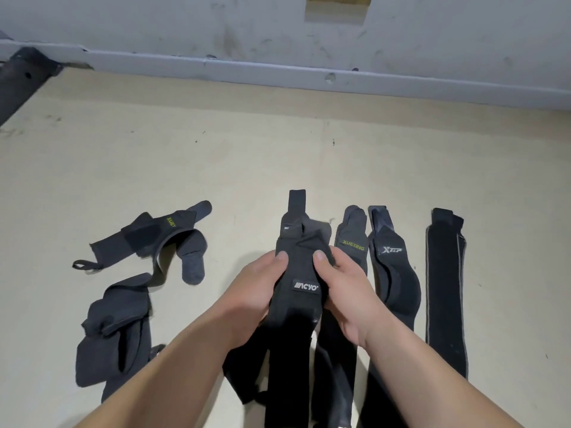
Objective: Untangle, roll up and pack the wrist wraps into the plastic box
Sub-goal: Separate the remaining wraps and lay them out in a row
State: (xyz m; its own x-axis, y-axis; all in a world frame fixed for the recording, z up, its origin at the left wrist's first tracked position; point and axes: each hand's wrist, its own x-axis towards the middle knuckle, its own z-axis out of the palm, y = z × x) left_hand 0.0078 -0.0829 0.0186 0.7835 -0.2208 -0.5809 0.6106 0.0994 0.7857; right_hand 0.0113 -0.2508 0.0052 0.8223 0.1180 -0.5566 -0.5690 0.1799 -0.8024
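A black wrist wrap with a white logo patch (304, 291) lies lengthwise in the middle of the beige floor. My left hand (256, 291) grips its left edge and my right hand (343, 291) grips its right edge, thumbs on top. Its far strap end (296, 202) points toward the wall. Right of it lie three straightened wraps: one with yellow lettering (352, 242), one with a silver logo (392, 264) and a plain long one (445, 291). A tangled heap of wraps (148, 261) lies at the left. No plastic box is in view.
A grey wall with a skirting board (278, 72) runs along the far side. A dark bar (21, 75) stands at the far left corner. Bare beige floor (278, 149) stretches between the wraps and the wall.
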